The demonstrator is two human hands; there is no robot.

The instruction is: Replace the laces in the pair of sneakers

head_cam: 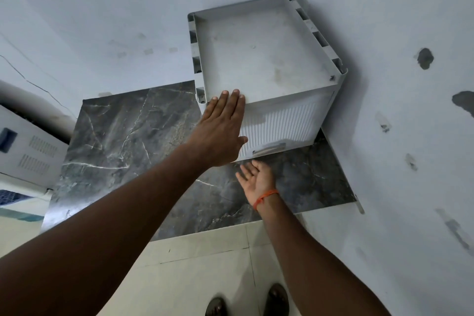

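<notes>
Left hand (pixel 220 128) is stretching forward, fingers straight, lying flat against white ribbed plastic box (pixel 287 120); right hand (pixel 256 178) is hovering palm-up below, fingers relaxed, empty.

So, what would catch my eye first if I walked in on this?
Likely the white ribbed-front plastic storage box, standing on a dark grey marble-patterned slab against the pale wall. The left hand lies flat over the box's front top edge; the right hand, an orange thread round its wrist, is open palm-up just below the box's front. No sneakers or laces show.
</notes>
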